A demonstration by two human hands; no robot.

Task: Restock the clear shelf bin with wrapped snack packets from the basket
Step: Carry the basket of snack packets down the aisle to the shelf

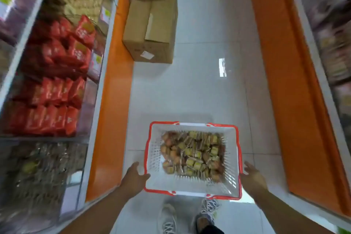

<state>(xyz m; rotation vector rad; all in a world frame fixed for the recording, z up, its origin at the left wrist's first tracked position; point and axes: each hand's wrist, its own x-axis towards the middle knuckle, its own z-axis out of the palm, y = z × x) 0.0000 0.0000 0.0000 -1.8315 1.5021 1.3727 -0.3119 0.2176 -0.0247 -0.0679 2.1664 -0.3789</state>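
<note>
Both hands flank the basket (pixel 192 188) of packets (pixel 192 155): left hand (pixel 135 177) grips its rim, right hand (pixel 252 176) fingers apart (contact unclear); left shelves (pixel 47 74) blurred.

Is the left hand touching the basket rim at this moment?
Touching. The head view shows the left hand with its thumb and fingers against the red rim of the basket at its near-left corner, no gap visible.

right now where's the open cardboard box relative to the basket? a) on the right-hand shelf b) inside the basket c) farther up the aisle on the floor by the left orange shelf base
c: the open cardboard box stands on the floor tiles beyond the basket, against the left orange shelf base.
</note>
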